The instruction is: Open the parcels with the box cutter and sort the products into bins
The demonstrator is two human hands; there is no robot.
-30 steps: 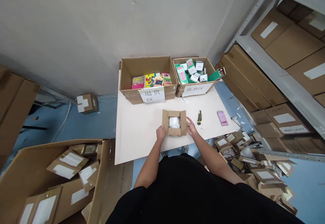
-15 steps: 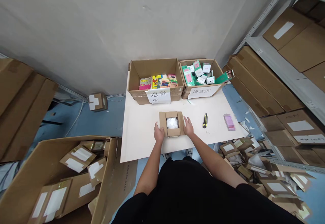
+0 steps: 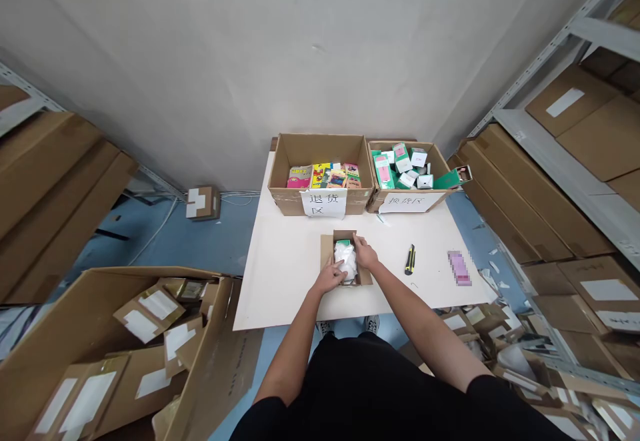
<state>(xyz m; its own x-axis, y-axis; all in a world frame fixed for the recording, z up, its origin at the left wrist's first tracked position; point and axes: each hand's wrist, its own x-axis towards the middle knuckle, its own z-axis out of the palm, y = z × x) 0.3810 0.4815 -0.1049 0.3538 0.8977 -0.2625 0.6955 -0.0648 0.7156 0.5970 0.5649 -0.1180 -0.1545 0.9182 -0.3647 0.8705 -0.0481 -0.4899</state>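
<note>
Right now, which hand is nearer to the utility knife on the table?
Right. The right hand is left of the knife, apart from it, at the right side of the open carton; the left hand is farther left, at the white packing inside.

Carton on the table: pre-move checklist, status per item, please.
1. Carton open: ok, white packing shows inside.
2. Left hand at the packing: ok, fingers over its near part.
3. Right hand at the carton: ok, by its right side; firmness of hold, cannot tell.
4. Contents identifiable: cannot tell; packing covers most, only a green patch shows at the far end.
5. Cutter clear of both hands: ok, lying apart on the table, right of the carton.
</note>
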